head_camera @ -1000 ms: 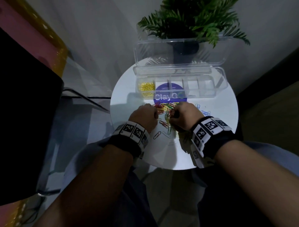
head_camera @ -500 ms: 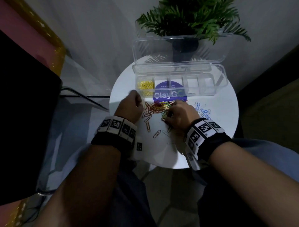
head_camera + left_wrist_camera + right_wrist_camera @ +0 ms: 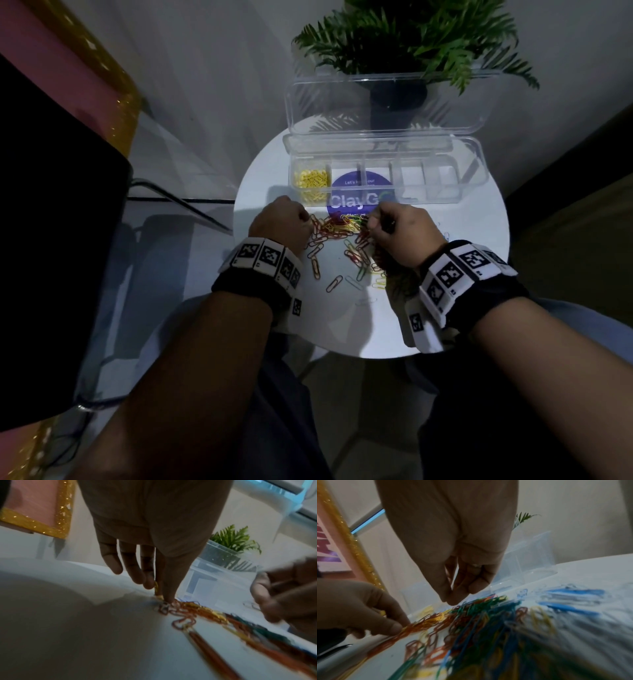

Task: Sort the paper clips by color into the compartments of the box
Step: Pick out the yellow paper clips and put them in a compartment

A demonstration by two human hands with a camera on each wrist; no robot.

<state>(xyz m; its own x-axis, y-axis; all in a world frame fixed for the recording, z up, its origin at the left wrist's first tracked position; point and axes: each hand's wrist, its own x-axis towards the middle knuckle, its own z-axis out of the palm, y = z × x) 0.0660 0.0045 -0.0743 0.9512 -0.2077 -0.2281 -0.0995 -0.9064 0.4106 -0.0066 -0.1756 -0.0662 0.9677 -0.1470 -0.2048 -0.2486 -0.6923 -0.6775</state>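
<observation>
A mixed pile of colored paper clips [image 3: 342,229] lies on the round white table [image 3: 342,325] between my hands. Behind it stands the clear compartment box [image 3: 442,181], its lid upright; yellow clips [image 3: 311,180] fill the leftmost compartment. My left hand [image 3: 158,592] is at the pile's left edge and pinches a yellow clip [image 3: 156,588] between thumb and index finger. My right hand [image 3: 450,601] hovers over the green clips [image 3: 476,605] with thumb and fingertips pressed together. Whether a clip is between them is hidden.
Blue clips [image 3: 570,593] lie apart at the right of the pile. A purple round sticker [image 3: 356,192] shows under the box. A potted fern [image 3: 411,41] stands behind the lid. A black object [image 3: 51,240] fills the left side. The table's front edge is near my knees.
My left hand has shifted left off the middle of the pile to its left edge, uncovering orange clips. My right hand has stayed at the pile's right side.
</observation>
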